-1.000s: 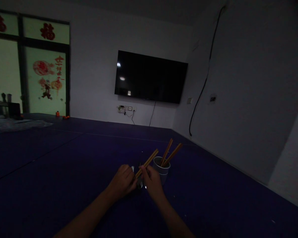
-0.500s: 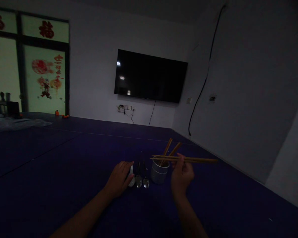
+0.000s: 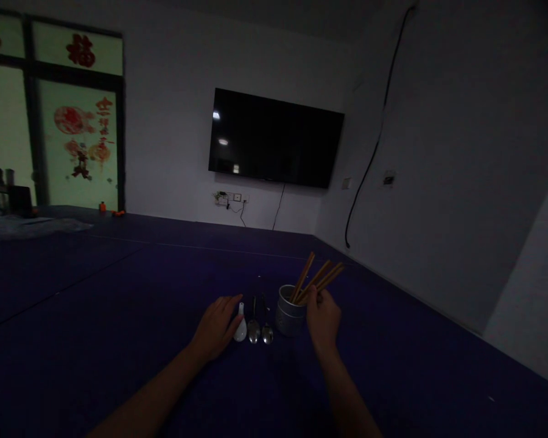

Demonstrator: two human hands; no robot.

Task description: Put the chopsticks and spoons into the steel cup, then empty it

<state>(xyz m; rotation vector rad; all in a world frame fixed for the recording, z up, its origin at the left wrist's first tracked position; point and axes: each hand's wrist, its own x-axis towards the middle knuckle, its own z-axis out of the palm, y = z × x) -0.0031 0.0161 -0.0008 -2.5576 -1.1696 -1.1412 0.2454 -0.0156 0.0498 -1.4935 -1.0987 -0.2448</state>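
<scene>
A grey metal cup (image 3: 289,316) stands upright on the dark blue table, with several wooden chopsticks (image 3: 305,274) leaning out of its top. At the cup's right rim, my right hand (image 3: 324,319) is closed on a pair of chopsticks (image 3: 330,277), which slant with their lower ends at the mouth of the cup. My left hand (image 3: 216,325) lies beside a white soup spoon (image 3: 240,328), fingers stretched out and thumb close to it; whether they touch I cannot tell. Two metal spoons (image 3: 254,331) with dark handles lie side by side between the white spoon and the cup.
The blue table (image 3: 132,340) reaches back to the wall, where a black television (image 3: 276,139) hangs above sockets. Clear plastic sheeting (image 3: 36,225) and small orange objects (image 3: 103,207) are at the far left. A black cable (image 3: 369,161) runs down the right wall.
My right hand has turned the pair of chopsticks from level above the cup to slanting, with their lower ends now at its mouth. My left hand has stayed nearly in place.
</scene>
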